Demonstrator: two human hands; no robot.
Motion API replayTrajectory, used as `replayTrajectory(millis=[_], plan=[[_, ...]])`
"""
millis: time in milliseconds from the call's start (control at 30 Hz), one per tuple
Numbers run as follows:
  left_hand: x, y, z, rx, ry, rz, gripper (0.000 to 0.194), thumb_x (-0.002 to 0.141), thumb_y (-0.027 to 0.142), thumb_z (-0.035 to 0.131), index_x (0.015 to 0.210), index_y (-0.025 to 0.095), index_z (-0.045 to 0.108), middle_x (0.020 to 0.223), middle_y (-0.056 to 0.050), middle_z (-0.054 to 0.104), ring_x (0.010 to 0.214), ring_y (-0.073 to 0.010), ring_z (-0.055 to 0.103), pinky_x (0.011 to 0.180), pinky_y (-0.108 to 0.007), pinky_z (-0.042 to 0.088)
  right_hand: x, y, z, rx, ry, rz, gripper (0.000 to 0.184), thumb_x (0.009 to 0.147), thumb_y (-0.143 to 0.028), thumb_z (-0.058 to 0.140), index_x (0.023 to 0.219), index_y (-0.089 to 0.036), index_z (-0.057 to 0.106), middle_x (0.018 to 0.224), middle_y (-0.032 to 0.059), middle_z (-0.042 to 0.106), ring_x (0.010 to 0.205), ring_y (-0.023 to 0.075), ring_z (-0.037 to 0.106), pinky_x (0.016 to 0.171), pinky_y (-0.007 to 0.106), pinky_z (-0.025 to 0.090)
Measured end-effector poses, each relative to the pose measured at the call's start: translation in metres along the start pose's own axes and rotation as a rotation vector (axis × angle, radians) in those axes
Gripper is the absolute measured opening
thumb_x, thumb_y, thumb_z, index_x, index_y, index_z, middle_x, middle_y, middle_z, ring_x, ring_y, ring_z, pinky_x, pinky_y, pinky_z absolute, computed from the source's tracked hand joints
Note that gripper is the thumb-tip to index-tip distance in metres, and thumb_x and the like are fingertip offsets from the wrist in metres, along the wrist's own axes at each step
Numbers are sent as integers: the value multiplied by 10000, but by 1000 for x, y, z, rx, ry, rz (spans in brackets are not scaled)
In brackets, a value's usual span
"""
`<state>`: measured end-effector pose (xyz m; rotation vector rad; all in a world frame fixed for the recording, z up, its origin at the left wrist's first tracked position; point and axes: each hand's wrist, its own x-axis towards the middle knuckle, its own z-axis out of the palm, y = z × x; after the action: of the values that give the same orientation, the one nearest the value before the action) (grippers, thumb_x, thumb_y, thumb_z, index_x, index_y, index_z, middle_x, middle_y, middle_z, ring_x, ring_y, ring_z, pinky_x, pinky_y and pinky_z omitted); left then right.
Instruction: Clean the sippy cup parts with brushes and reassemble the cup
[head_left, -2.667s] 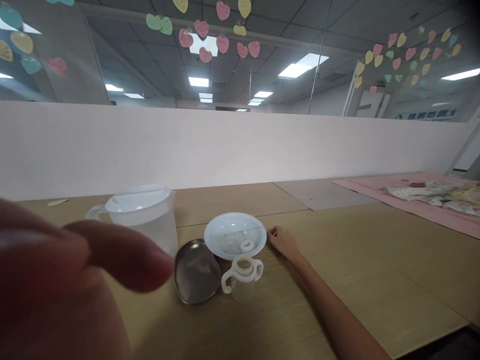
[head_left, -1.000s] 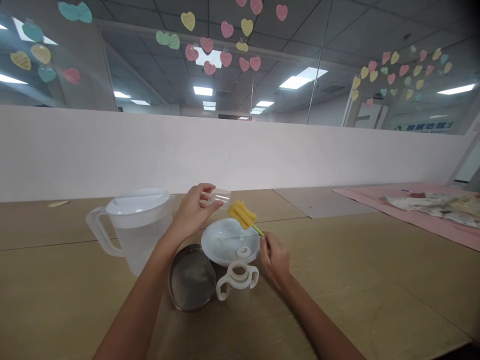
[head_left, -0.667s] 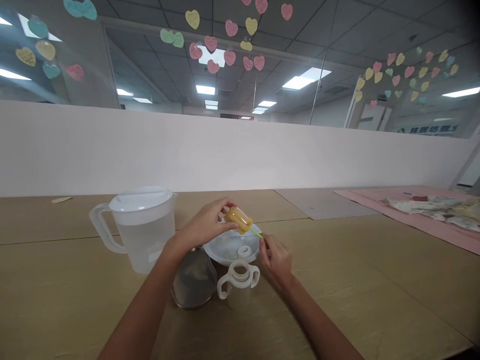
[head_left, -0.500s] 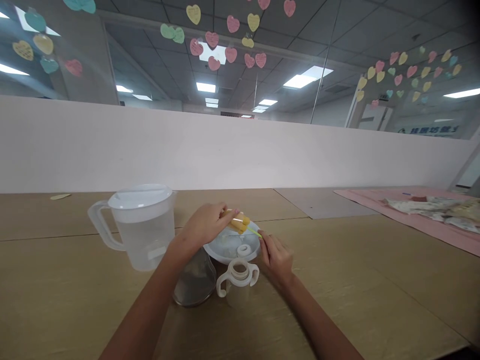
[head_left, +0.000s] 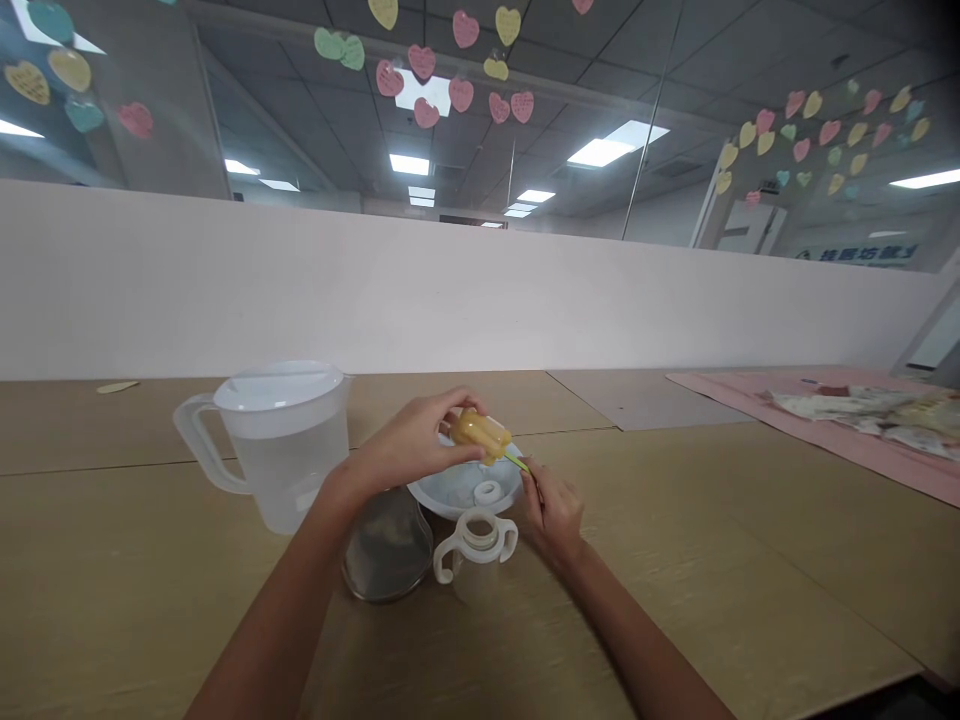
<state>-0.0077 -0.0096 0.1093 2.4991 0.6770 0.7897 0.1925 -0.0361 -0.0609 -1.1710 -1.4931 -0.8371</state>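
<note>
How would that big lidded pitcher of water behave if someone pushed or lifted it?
The pitcher looks more than half full of clear liquid, so it is probably heavy for its thin plastic build. Its base looks broad on the table, so a low push would likely slide it rather than tip it. The side handle and closed lid should make lifting manageable, though the liquid may slosh.

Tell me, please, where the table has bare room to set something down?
Bare wood lies right of the right hand up to the pink cloth, and left of the pitcher. It is crowded around the bowl.
</note>
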Motion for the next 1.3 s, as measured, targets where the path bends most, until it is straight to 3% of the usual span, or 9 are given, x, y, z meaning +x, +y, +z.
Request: replayTrajectory(millis=[167, 300, 400, 500, 567, 700, 800, 1033, 1300], plan=[[3, 3, 10, 103, 10, -198, 459, 831, 539, 340, 770, 168, 602, 615, 0, 588, 493, -132, 525, 503, -257, 391, -1, 1, 0, 16, -13, -4, 209, 887, -172, 438, 1016, -140, 599, 816, 78, 689, 677, 135, 628, 660, 233, 458], [4, 0, 11, 155, 21, -36, 283, 807, 417, 469, 938, 213, 615, 915, -13, 657, 812, -181, 594, 709, -280, 443, -1, 5, 0, 12, -29, 1, 208, 888, -177, 435, 1002, -132, 603, 798, 76, 687, 662, 140, 629, 640, 239, 465], [1, -2, 5, 72, -83, 130, 353, 772, 271, 532, 1123, 265, 558, 1184, -2, 586, 1065, -187, 526, 903, -291, 397, 0, 6, -2, 58, -50, -9, 217, 891, -182, 422, 1003, -130, 601, 813, 82, 688, 683, 142, 638, 646, 241, 480], [-2, 1, 0, 6, -166, 161, 448, 767, 216, 527, 1207, 296, 505, 1243, 7, 554, 1107, -176, 506, 929, -285, 388, 0, 4, -2, 103, -46, -10, 233, 896, -192, 403, 1001, -131, 602, 830, 91, 690, 714, 149, 649, 654, 246, 495], [-3, 4, 0, -11, -137, 120, 482, 751, 271, 569, 1225, 300, 488, 1240, 7, 558, 1083, -183, 524, 905, -284, 407, 0, 3, -3, 103, -29, -3, 238, 898, -201, 397, 991, -135, 606, 820, 92, 692, 697, 149, 651, 640, 249, 499], [-1, 5, 5, 46, -59, -84, 424, 789, 535, 467, 1027, 215, 614, 926, -23, 672, 765, -180, 616, 657, -268, 460, -2, 3, -3, 105, -35, -32, 237, 897, -203, 396, 991, -144, 605, 825, 94, 695, 697, 150, 654, 641, 253, 507], [2, 2, 10, 138, -71, -186, 591, 843, 599, 264, 783, 154, 649, 693, -33, 651, 557, -152, 578, 545, -263, 421, -2, 5, -4, 106, -57, -76, 229, 890, -189, 406, 995, -140, 602, 850, 99, 696, 727, 150, 660, 655, 249, 507], [0, -11, 0, 318, 106, -83, 459, 802, 441, 497, 1206, 223, 488, 1181, -38, 590, 1039, -230, 547, 877, -333, 414, 3, 8, -3, 92, -50, -5, 210, 888, -184, 418, 949, -138, 613, 785, 73, 700, 638, 130, 648, 605, 226, 491], [1, -13, 3, 408, 42, 2, 276, 803, 261, 491, 1068, 209, 549, 1147, -43, 593, 1054, -212, 534, 924, -333, 404, 2, 8, 1, 50, -58, 62, 222, 892, -191, 402, 874, -140, 618, 735, 56, 686, 599, 118, 622, 595, 215, 463]])
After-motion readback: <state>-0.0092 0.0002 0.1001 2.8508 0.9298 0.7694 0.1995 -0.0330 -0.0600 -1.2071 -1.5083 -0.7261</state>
